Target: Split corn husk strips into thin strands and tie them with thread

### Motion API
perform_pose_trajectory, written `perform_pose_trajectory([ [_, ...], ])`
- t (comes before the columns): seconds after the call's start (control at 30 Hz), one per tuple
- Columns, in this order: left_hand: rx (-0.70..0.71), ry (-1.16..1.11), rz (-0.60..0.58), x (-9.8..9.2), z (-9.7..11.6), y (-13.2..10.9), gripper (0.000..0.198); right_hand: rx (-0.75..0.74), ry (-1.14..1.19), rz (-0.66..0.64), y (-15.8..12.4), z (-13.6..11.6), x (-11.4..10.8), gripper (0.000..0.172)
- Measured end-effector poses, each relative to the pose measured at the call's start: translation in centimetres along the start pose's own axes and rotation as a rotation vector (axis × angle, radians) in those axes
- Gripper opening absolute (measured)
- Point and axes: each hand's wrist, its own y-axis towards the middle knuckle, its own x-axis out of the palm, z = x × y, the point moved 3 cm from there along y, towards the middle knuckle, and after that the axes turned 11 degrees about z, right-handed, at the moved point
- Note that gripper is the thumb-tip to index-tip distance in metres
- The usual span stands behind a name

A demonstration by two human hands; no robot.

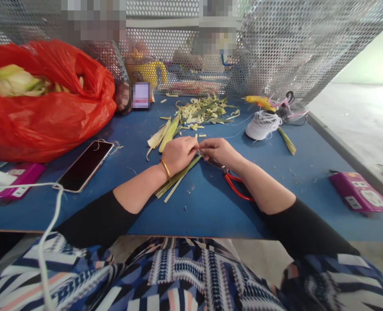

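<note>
My left hand (179, 152), with a gold bangle at its wrist, is closed on green corn husk strips (182, 176) that stick out below it toward me. Fingertips of my right hand (222, 151) are pinched together and meet the left fingers at the tip of the strips; what they hold is too small to make out. Under the right wrist lie scissors with red handles (233, 186). Just beyond my left hand are larger pieces of corn husk (169, 136). From a spool of white thread (261, 125) a thin strand runs toward my hands.
A heap of husk scraps (202, 110) lies at the back. A red plastic bag (90, 101) of husks and a phone (85, 166) are at left. Purple power strips (362, 192) sit at both sides. A yellow glue gun (259, 102) lies by the perforated metal screen (272, 52).
</note>
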Motion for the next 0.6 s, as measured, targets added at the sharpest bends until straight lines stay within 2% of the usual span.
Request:
perform_pose_trajectory([
  [0.27, -0.089, -0.148, -0.002, -0.2, 0.0, 0.1, 0.016, 0.036, -0.121, 0.044, -0.4, -0.3, -0.1, 0.01],
  [0.33, -0.166, -0.204, -0.028, -0.2, -0.1, 0.2, 0.013, -0.036, -0.203, 0.056, -0.1, -0.4, -0.4, 0.01],
  [0.5, -0.399, -0.276, -0.085, 0.0, -0.8, 0.4, 0.009, -0.373, -0.426, 0.141, 0.3, -0.9, -1.7, 0.015],
  [0.6, -0.485, -0.157, -0.118, -0.2, -1.2, 0.5, 0.01, -0.418, -0.49, 0.083, 0.2, -1.3, -2.5, 0.017],
])
